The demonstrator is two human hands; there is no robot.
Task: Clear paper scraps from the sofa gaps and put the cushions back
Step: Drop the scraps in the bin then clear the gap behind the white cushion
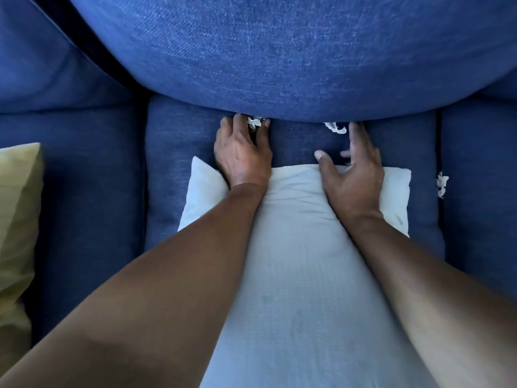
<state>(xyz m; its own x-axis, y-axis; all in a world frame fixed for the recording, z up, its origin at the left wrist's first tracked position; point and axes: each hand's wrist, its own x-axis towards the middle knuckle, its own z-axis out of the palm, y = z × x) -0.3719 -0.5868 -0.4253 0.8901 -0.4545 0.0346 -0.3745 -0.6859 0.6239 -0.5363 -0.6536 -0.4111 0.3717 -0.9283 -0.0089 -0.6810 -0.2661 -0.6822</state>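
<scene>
Crumpled white paper scrap [254, 122] pinched in left hand [242, 155], right hand [354, 175] spread, holding nothing

The left hand's [242, 152] fingertips vanish into the gap under the blue back cushion [279, 51], so how far the crumpled paper scrap [254, 122] runs between them and into the gap cannot be told. At 1 o'clock from it, a second scrap [335, 127] is half tucked under the same cushion. The right hand's [353, 175] fingers are motion-blurred. The white pillow [296, 275] is covered by both forearms and cut off at 6 o'clock. The yellow cushion [16, 219] is cropped at 9 o'clock.
</scene>
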